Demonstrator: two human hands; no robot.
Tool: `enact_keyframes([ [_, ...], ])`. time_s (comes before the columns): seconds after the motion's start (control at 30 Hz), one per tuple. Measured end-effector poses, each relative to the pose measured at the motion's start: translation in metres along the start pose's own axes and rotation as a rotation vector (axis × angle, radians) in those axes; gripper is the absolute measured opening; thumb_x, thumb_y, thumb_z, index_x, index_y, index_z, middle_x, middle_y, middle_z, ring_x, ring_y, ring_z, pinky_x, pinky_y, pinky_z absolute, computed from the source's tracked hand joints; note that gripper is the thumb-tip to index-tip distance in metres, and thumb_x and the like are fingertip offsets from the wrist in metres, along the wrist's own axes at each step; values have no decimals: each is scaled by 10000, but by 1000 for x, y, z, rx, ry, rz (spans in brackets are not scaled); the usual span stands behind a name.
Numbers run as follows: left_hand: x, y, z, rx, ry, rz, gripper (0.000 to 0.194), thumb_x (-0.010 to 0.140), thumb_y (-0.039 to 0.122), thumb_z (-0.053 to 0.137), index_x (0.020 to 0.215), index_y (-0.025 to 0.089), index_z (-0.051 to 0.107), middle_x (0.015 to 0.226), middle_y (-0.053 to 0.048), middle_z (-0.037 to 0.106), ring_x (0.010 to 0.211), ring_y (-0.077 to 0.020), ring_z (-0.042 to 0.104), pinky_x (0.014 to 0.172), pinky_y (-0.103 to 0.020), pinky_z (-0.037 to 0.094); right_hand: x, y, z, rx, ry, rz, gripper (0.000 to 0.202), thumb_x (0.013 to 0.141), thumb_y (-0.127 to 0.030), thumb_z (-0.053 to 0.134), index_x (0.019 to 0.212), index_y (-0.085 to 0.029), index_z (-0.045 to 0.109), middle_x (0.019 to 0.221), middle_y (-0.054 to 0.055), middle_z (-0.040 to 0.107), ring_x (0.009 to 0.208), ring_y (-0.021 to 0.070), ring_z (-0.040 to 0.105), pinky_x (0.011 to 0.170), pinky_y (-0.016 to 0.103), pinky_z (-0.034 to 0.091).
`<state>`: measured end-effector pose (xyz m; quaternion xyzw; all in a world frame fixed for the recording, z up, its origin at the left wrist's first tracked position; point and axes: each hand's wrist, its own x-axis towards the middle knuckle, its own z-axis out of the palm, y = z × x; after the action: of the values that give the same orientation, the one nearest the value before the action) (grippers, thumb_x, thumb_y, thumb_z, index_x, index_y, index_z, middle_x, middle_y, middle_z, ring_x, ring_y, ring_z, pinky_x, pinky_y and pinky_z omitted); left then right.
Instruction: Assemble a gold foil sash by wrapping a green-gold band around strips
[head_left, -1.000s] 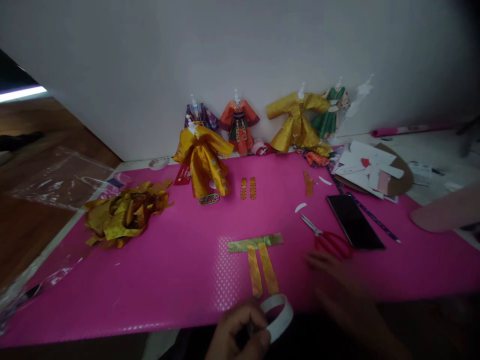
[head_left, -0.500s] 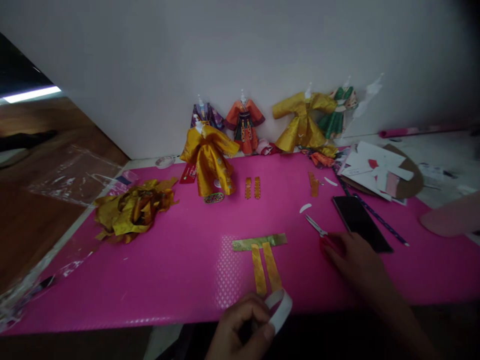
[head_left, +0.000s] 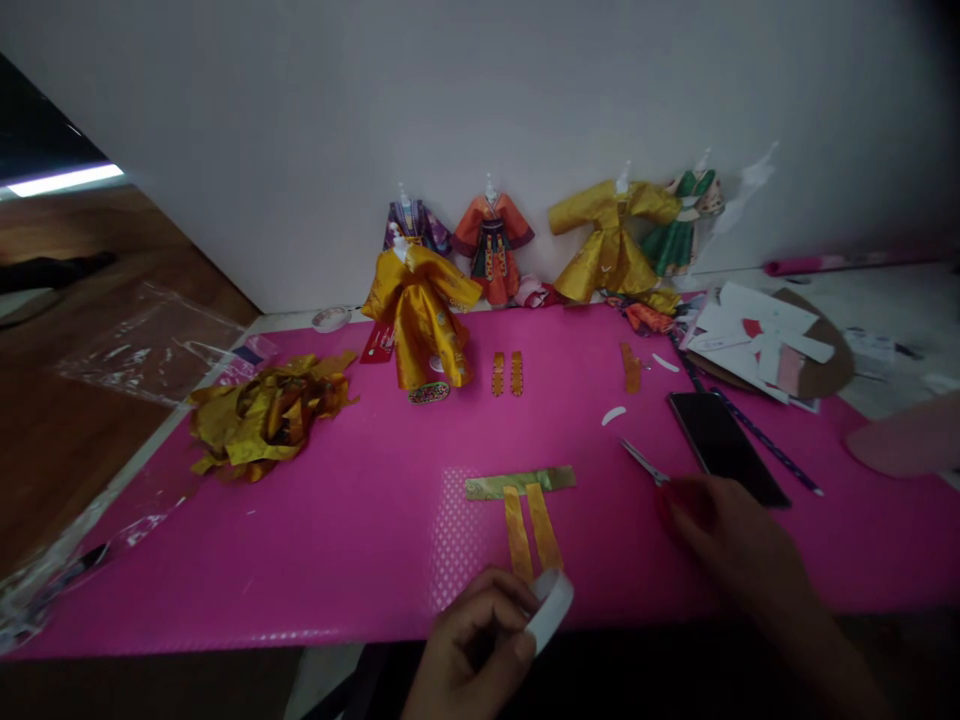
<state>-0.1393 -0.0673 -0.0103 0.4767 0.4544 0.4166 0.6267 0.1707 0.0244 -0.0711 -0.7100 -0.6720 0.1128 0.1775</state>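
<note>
Between the fingers and thumb of my left hand (head_left: pixel 480 635) is a roll of white tape (head_left: pixel 553 605), close to the table's front edge. My right hand (head_left: pixel 731 530) grips small scissors (head_left: pixel 645 462) by their red handles, blades pointing up and left, apparently closed. In front of my left hand, a green-gold fabric strip (head_left: pixel 491 487) lies crosswise. Two yellow fabric strips (head_left: pixel 517 530) run from it toward me, their lower ends beside the tape. Just beyond the scissors' tips is a curved white sliver (head_left: pixel 613 415).
The pink table (head_left: pixel 337 550) carries yellow fabric scraps (head_left: pixel 270 415) at left. Toward the wall stand a gold dress (head_left: pixel 424 320) and other small dresses on white stands, behind two orange trims (head_left: pixel 498 374). A phone (head_left: pixel 724 445), a dark pencil (head_left: pixel 772 445) and white paper cutouts (head_left: pixel 750 335) lie right.
My right hand has drawn the scissors slightly toward me and to the right, off the spot near the phone. My left hand has tilted the tape roll a little and shifted left.
</note>
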Motion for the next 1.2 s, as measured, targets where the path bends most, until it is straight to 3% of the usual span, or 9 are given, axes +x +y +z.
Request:
enact_keyframes([
  [0.33, 1, 5, -5, 76, 173, 35, 197, 846, 297, 633, 681, 211, 568, 952, -22, 576, 906, -196, 536, 858, -351, 377, -23, 11, -10, 283, -60, 108, 453, 741, -498, 594, 1069, -190, 637, 995, 131, 740, 820, 312, 713, 683, 423, 570],
  [0.6, 1, 5, -8, 15, 203, 15, 205, 829, 321, 665, 675, 204, 598, 958, -25, 588, 921, -204, 542, 819, -329, 376, -28, 5, -18, 264, -122, 225, 594, 695, -629, 572, 1110, -221, 688, 1094, 107, 739, 913, 371, 708, 803, 534, 558],
  [0.83, 1, 9, -8, -42, 206, 22, 179, 808, 323, 693, 684, 212, 626, 948, -22, 601, 912, -203, 551, 799, -321, 393, -33, -1, -20, 318, -70, 97, 523, 714, -596, 594, 1073, -235, 711, 1137, 94, 724, 979, 355, 693, 876, 546, 542],
  [1.2, -2, 5, -8, 34, 208, 72, 173, 810, 275, 680, 682, 210, 585, 1025, -32, 595, 974, -225, 560, 870, -379, 419, -35, -6, -17, 377, -79, 38, 456, 732, -532, 605, 1052, -229, 720, 1095, 102, 740, 935, 337, 713, 870, 527, 559],
])
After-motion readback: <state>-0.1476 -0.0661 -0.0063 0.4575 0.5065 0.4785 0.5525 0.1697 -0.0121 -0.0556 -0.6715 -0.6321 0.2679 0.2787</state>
